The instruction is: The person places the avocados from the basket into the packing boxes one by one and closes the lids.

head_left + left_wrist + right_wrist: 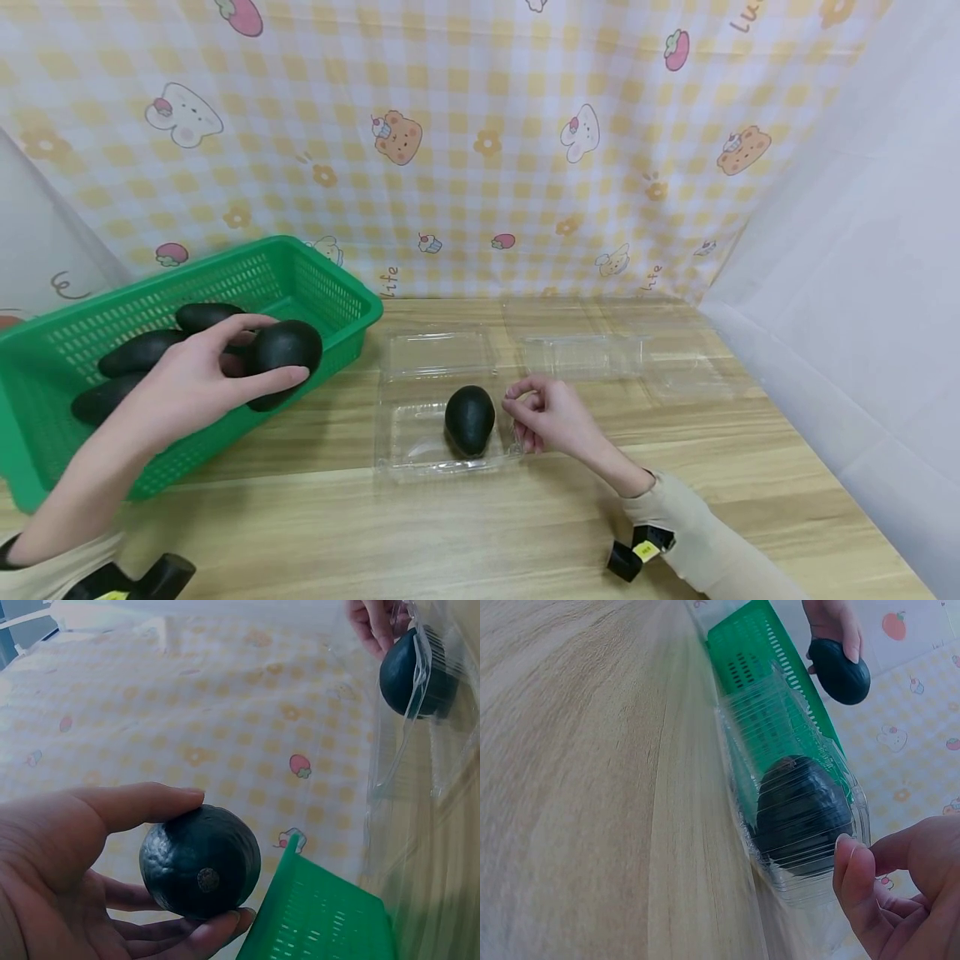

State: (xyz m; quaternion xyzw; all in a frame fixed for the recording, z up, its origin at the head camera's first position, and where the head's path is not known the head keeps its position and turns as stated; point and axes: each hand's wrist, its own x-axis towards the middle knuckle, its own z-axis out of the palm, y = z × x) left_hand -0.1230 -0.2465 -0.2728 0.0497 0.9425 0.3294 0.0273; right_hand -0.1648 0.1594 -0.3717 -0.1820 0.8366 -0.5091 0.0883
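Observation:
My left hand [198, 375] grips a dark avocado [285, 346] above the right side of the green basket [330, 287]. In the left wrist view the thumb and fingers lie around this avocado [199, 862], its round stem scar facing the camera. A second avocado [470, 421] lies in the right half of the near tray of an open clear plastic clamshell box [412, 433]. At that box's right edge is my right hand [551, 417]; in the right wrist view its thumb and finger [855, 870] pinch the rim beside the avocado [802, 814].
Three more avocados [142, 352] lie inside the basket on the left. Behind and right of my right hand, other clear plastic boxes [585, 358] stand on the wooden table [315, 533]. A checked cloth [465, 192] hangs along the table's back.

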